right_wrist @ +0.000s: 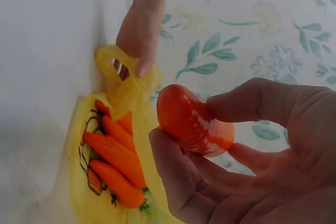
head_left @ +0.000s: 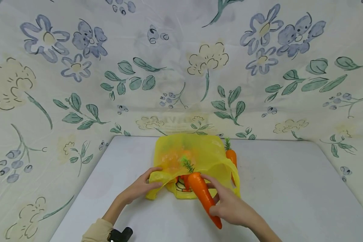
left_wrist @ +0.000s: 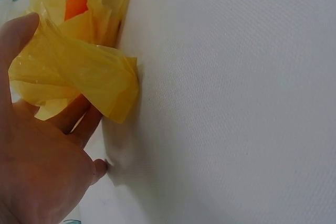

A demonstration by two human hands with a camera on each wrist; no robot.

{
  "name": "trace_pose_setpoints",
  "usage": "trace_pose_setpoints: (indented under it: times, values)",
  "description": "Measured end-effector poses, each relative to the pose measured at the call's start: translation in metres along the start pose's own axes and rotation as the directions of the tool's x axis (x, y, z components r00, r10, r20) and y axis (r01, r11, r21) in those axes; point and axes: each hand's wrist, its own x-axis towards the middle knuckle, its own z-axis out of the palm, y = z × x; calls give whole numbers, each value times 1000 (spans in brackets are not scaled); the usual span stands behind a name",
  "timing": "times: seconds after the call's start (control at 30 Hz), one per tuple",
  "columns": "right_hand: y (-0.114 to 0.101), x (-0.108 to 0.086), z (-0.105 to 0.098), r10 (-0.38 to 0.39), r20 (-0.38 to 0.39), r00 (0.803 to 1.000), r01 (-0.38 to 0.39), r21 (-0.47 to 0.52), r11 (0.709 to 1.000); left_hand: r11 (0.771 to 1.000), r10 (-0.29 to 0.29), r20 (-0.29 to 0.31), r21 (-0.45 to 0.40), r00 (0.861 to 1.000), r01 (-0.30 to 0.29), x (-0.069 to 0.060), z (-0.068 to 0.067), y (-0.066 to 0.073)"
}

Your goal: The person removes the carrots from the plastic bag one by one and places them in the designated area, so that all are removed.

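Orange carrot (head_left: 202, 191) in the curled fingers (right_wrist: 252, 100) of the right hand (head_left: 232, 205), yellow bag (head_left: 210, 159) within the left hand's (head_left: 138, 189).

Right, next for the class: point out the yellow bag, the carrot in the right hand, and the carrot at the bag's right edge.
Bag (head_left: 207, 158): head view, on the yellow plastic near its middle.
Held carrot (head_left: 203, 193): head view, mid-body.
Other carrot (head_left: 231, 156): head view, on its orange upper body.

Two hands (head_left: 233, 205), one yellow bag (head_left: 205, 144), one white table (head_left: 278, 188), at least six carrots (head_left: 202, 191)
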Motion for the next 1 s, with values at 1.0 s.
trace_pose_setpoints:
  times: [1.0]
  values:
    - [-18, -2, -50, -54, -278, 959, 46, -36, 998, 1000, 15, 10, -1, 1000, -15, -1, 0, 1]
